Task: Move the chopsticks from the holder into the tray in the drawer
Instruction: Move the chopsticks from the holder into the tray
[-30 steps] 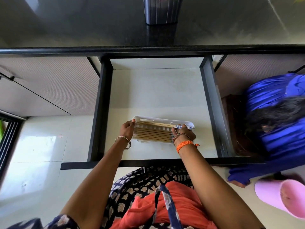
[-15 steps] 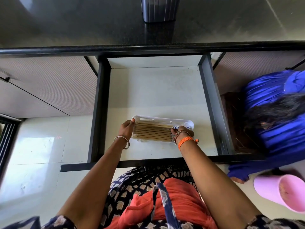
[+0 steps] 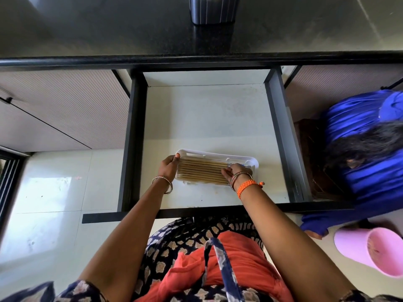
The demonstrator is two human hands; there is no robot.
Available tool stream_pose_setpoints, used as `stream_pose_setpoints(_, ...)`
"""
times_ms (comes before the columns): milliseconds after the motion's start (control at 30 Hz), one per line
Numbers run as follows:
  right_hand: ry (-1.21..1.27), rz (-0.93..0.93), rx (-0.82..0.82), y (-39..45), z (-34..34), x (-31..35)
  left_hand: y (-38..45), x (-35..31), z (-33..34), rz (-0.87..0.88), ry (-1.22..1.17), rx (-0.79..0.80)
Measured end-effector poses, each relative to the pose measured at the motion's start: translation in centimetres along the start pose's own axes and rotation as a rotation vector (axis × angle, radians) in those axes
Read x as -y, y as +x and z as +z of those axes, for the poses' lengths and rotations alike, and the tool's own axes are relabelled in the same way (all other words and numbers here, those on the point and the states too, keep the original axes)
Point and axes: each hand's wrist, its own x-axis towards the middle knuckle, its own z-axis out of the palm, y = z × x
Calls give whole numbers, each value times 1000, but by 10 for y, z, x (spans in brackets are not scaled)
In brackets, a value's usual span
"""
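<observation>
Now your white tray (image 3: 254, 162) in the drawer (image 3: 207, 114) holds the chopsticks (image 3: 202, 172) side by side; your left hand (image 3: 169, 167) grips its end, and your right hand (image 3: 233, 173) lays straight fingers (image 3: 225, 172) on them.

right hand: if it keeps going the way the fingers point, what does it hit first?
The right hand lies over the right part of the chopsticks, fingers pointing left along them. Going straight on, it would likely slide over the chopsticks and first meet the left hand gripping the tray end. Height is unclear.
</observation>
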Motion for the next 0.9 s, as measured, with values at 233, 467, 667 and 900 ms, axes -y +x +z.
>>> stream_pose_setpoints(233,-52,27,58,-3,1,5,0,0,-1,-4,4,3)
stream_pose_setpoints(467,-45,70,113,-4,-1,10,-1,-3,-1,-26,-17,19)
stream_pose_setpoints(667,-116,87,238,-31,7,39,-7,-35,-6,0,-133,-78)
stream_pose_setpoints(900,-134,-168,451,-88,76,167,1,-206,-10,353,-352,-3)
